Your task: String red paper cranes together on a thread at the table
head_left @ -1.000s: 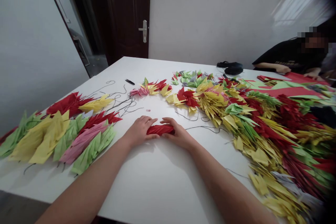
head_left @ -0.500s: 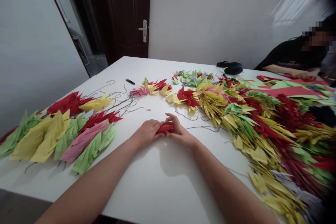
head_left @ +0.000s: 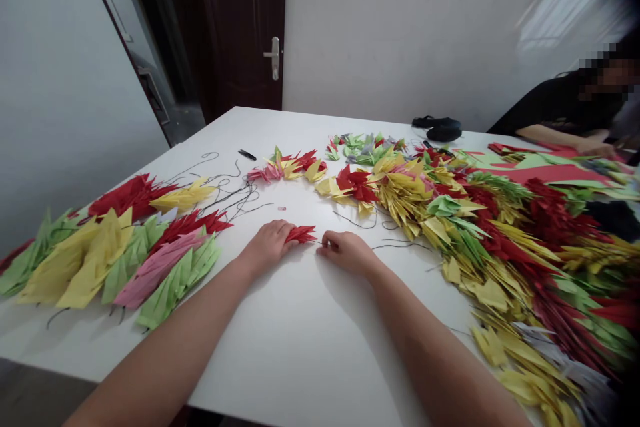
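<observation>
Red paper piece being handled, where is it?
In the head view, the red paper piece is below centre, in the left hand, with the right hand to its right.

No lettering, label, brand, number or sign can be read here.

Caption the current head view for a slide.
Left hand holds a red paper bundle, right hand close by, amid colourful folded paper on a white table.

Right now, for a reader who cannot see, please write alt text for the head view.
A person's bare left hand holds a red folded-paper bundle over a white table; the bare right hand, beside it, pinches a thin thread. Multicoloured folded-paper bundles lie left, a larger multicoloured paper heap right.
</observation>
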`<state>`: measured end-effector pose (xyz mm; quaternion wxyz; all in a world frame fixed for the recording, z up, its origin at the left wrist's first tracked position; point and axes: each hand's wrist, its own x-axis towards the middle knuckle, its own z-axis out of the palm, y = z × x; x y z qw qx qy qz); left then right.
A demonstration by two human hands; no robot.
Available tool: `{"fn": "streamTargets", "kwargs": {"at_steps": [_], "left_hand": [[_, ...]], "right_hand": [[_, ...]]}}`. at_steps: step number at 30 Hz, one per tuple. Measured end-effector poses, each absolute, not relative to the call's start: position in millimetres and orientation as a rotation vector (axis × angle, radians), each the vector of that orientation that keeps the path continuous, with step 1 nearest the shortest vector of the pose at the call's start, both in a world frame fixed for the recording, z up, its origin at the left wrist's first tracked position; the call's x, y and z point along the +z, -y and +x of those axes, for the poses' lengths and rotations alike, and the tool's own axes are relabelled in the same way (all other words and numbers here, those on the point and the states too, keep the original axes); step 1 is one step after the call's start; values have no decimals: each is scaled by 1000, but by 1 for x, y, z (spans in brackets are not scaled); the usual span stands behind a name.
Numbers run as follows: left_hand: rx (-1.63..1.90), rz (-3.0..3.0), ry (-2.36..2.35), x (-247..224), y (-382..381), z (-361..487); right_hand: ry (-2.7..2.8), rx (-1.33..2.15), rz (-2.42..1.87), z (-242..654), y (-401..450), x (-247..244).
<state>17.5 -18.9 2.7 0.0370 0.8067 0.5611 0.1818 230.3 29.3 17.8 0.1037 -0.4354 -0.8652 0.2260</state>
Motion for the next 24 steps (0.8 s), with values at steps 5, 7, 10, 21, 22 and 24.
{"fn": "streamTargets", "kwargs": {"at_steps": [5, 7, 10, 21, 22, 24], "left_hand": [[574, 2469, -1701, 4, 19, 16], [573, 2467, -1702, 4, 19, 16], [562, 2471, -1709, 4, 20, 16], [440, 2518, -1696, 10, 22, 21], [420, 2526, -1699, 10, 22, 21], [390, 2542, -1715, 11, 23, 23]], "right_hand": [[2395, 856, -1186, 236, -34, 16], [2305, 941, -1178, 238, -36, 16], [2254, 910, -1192, 238, -38, 15], [2163, 421, -1243, 232, -36, 9], [2164, 399, -1248, 232, -35, 9], [2158, 387, -1246, 231, -33, 9]]}}
